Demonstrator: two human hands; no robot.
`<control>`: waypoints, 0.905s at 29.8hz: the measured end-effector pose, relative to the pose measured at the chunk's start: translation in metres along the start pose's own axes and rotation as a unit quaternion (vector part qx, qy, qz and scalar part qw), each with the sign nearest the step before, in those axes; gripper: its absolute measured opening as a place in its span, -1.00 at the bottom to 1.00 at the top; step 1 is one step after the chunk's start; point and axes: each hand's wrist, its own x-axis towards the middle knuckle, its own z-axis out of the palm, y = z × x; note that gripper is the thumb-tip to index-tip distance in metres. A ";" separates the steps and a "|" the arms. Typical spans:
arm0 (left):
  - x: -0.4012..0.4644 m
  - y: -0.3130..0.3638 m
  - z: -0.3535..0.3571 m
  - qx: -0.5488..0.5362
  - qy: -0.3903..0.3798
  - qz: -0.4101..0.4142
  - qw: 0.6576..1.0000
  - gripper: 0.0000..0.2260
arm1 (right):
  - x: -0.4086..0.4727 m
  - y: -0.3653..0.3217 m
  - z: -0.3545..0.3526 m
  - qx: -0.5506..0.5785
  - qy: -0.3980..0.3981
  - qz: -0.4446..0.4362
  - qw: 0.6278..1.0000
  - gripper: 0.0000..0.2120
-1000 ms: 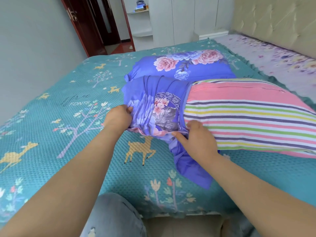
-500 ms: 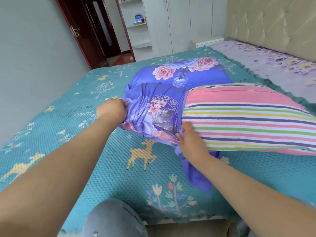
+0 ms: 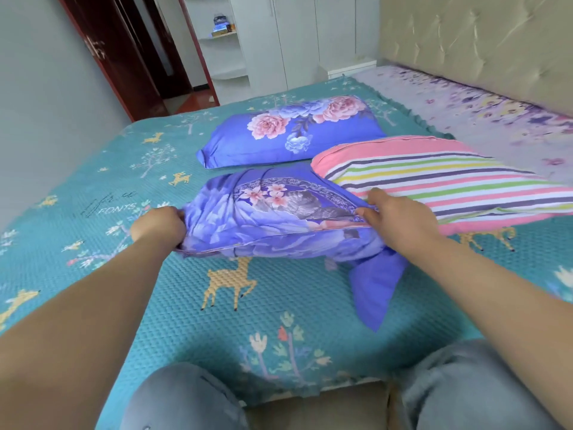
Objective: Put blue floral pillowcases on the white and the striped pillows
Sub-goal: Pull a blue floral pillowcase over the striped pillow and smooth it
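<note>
Now covers more of the pillow (image 3: 434, 184) than a second ago, pillowcase (image 3: 279, 218) on the bed (image 3: 217, 305), pinched by left hand (image 3: 159, 226) and right hand (image 3: 400, 221); roughly halfway on.

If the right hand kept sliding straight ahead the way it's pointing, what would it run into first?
Probably the pink, multicoloured striped pillow: the right hand, pinching the blue floral pillowcase at its opening, already lies against it. Depth is hard to judge.

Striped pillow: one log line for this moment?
striped pillow | partly cased | left hand, right hand grip pillowcase | other pillow cased
</note>
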 end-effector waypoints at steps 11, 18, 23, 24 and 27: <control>-0.024 -0.005 0.050 -0.103 -0.057 0.036 0.992 -0.76 | 0.004 -0.051 0.005 -0.151 -0.054 0.015 0.987 -0.74; -0.023 -0.008 0.027 -0.135 0.017 -0.003 0.991 -0.75 | 0.004 -0.079 0.049 0.077 0.029 0.044 0.996 -0.64; -0.008 0.001 -0.014 -0.096 0.093 0.004 0.991 -0.74 | -0.009 -0.056 0.062 -0.033 0.106 -0.046 0.993 -0.54; -0.004 0.010 -0.030 -0.084 0.119 0.025 0.989 -0.75 | -0.014 -0.050 0.068 -0.034 0.110 -0.043 0.992 -0.52; 0.009 0.027 -0.067 -0.066 0.158 0.067 0.983 -0.75 | -0.027 -0.031 0.075 -0.021 0.100 -0.035 0.994 -0.54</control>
